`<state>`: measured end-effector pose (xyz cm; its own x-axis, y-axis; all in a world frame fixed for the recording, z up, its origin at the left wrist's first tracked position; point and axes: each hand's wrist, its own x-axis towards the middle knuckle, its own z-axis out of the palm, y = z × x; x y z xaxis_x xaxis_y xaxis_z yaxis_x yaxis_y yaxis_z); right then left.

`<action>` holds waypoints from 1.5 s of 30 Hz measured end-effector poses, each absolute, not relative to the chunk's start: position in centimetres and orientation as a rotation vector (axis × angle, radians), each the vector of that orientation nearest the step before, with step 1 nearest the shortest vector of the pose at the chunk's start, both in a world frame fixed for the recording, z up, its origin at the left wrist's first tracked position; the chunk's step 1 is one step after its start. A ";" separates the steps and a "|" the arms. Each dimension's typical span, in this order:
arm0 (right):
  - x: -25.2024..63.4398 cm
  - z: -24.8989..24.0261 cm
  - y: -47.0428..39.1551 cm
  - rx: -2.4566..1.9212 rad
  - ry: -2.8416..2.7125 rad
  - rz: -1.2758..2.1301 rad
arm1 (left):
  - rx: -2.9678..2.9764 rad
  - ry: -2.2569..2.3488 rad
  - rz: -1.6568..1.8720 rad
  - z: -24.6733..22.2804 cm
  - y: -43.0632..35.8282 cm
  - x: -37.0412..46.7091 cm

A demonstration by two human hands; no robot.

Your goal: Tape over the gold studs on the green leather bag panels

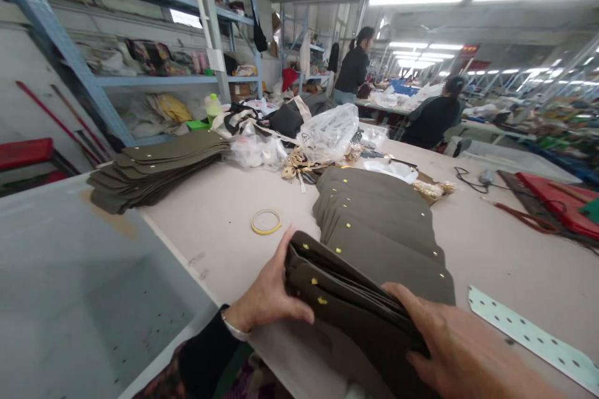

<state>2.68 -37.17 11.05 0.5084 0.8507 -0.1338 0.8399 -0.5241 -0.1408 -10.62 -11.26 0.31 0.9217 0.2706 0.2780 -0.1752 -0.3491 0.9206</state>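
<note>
A thick stack of dark olive fabric pieces is held up on edge between my two hands over the table's near side. My left hand grips its left end, thumb on the near face and fingers behind. At the right end, my right hand clasps the stack, with its thumb in front and fingers over the top edge. Small yellow tape bits mark the outer pieces. Just beyond, more olive pieces lie fanned out, also with yellow bits. A roll of yellow tape rests left of them.
Another fanned pile of olive pieces lies at the table's left edge. Plastic bags and scraps crowd the back. On the right are a pale green perforated strip, scissors and a red tray. Two people work farther off.
</note>
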 end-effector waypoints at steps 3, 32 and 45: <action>2.5 9.5 -37.8 -2.700 -1.531 0.211 | 1.763 0.090 0.395 -1.7 -13.2 -11.5; 2.9 11.3 -46.6 -2.534 -0.958 -0.078 | 3.041 -0.430 0.155 8.8 -17.9 -6.0; -1.4 0.9 -50.1 -2.320 -0.473 -0.038 | 2.960 -0.500 0.157 8.5 -17.4 -6.5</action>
